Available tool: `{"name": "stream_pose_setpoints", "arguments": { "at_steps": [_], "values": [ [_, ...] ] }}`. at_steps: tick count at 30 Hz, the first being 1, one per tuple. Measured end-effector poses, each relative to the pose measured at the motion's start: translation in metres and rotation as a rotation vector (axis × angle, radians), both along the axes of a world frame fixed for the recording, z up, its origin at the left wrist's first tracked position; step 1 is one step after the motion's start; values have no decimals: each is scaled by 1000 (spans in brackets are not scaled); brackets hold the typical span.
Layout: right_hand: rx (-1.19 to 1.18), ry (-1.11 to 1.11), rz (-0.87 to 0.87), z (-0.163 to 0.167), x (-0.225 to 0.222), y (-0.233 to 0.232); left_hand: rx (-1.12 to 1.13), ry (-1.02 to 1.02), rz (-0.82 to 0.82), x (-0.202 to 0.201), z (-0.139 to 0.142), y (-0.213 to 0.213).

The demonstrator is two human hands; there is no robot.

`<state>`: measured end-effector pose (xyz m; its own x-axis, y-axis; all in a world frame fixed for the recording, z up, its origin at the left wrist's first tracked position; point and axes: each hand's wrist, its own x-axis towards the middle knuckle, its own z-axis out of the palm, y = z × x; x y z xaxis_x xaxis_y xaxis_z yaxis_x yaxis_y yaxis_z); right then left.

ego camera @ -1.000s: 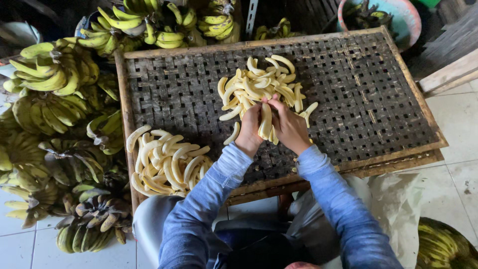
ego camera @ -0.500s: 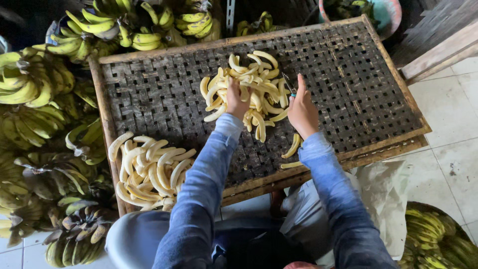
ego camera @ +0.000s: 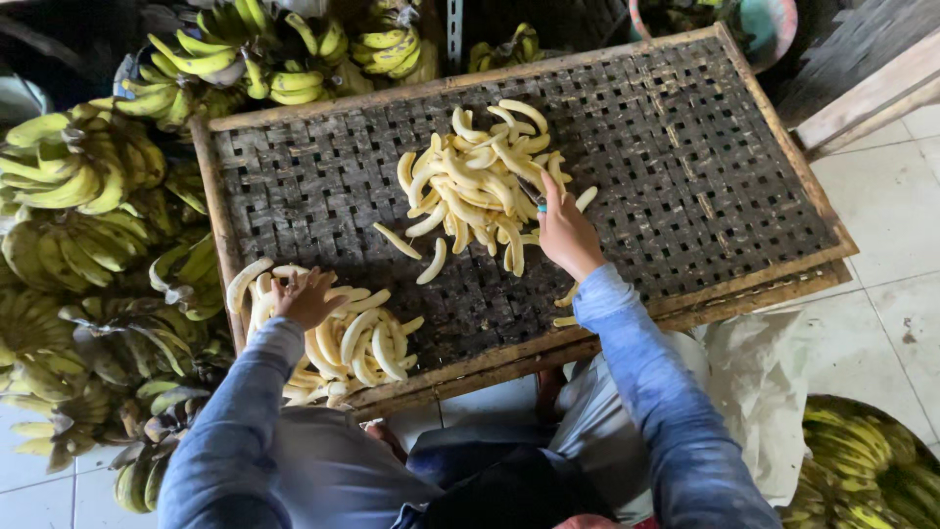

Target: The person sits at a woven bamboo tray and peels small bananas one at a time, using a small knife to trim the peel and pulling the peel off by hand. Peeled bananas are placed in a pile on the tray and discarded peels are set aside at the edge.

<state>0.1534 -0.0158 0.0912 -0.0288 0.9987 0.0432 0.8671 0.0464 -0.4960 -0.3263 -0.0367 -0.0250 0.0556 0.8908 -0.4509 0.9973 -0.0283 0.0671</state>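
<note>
Woven rack: dark slatted bamboo tray (ego camera: 744, 196) in a pale wood frame, carrying two heaps of peeled bananas.
Left hand (ego camera: 308, 297): fingers spread and open, palm down on the near-left heap of peeled bananas (ego camera: 357, 343), which lies under and just right of the hand at the tray's front-left corner. Nothing gripped.
Right hand (ego camera: 566, 235): fingers curled loosely at the near-right edge of the centre pile of peeled bananas (ego camera: 480, 181); something thin and dark shows at the fingertips, too small to tell what. Cannot tell if it grips a fruit.
Strays: two loose peeled bananas (ego camera: 416, 253) lie left of the right hand, apart from the pile; two more sit below its wrist near the front frame.
Unpeeled stock: green-yellow banana bunches (ego camera: 78, 186) stacked well left of the left hand and beyond the tray's far edge.
Judgement, handling: peeled fruit is soft and slick. Take a few per grab, cradle them rather than squeeze, lay them flat in one layer.
Judgement, risk: strays near the front frame could roll off; pull them inward.
Judgement, reach: keep sleeves lifted clear of the heaps.
</note>
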Motion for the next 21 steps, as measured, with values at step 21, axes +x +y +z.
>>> {"name": "stream_pose_setpoints", "arguments": {
  "at_steps": [21],
  "values": [
    [253, 249, 121, -11, -24, 0, 723, -334, -266, 62, 34, -15]
  ]
}}
